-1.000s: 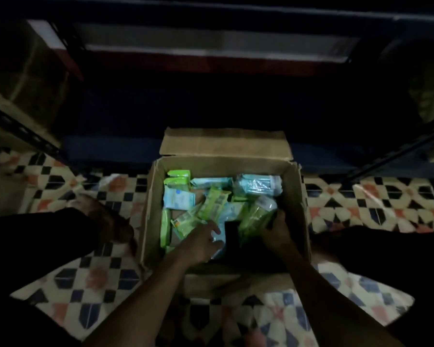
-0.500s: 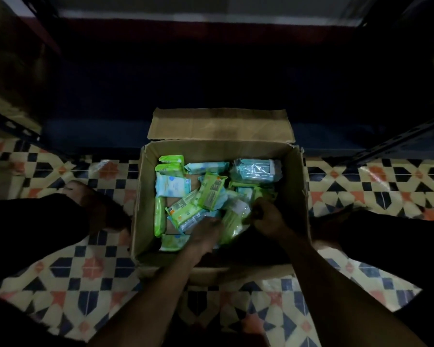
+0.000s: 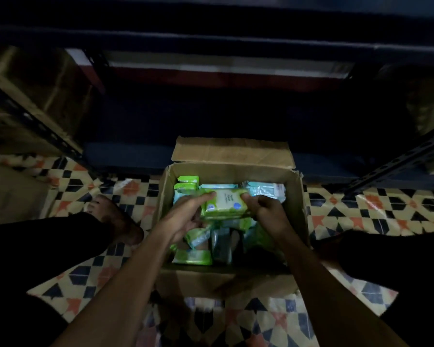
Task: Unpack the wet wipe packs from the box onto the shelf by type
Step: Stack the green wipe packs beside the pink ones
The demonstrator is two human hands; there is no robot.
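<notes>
While the dark metal shelf unit (image 3: 211, 116) fills the whole upper half of the frame in deep shadow, its lowest board looks bare, so the task seems barely begun. Below it, a floor of patterned cream, orange and navy tiles (image 3: 376, 209) spreads across the lower half. At the centre of the frame sits an open brown cardboard box (image 3: 231, 151), its far flap folded back toward the shelf, probably so the contents stay within easy reach. Inside lie mixed wet wipe packs: pale blue packs (image 3: 266, 190) at the upper right of the box, bright green packs (image 3: 186, 182) standing on edge at its upper left, and more green ones (image 3: 192, 256) along the near wall.

A bare foot (image 3: 110, 216) rests on the tiles at the middle left, which suggests the person is squatting over the box.

Above the heap at the centre, a green-and-cream wet wipe pack (image 3: 224, 205) is raised clear of the others. The left hand (image 3: 186, 216) grips its left end, fingers curled under and thumb along the top, while the right hand (image 3: 263, 209) pinches its right end. Holding both ends likely keeps the soft pack level and its label upward, so its type can be read before shelving.
</notes>
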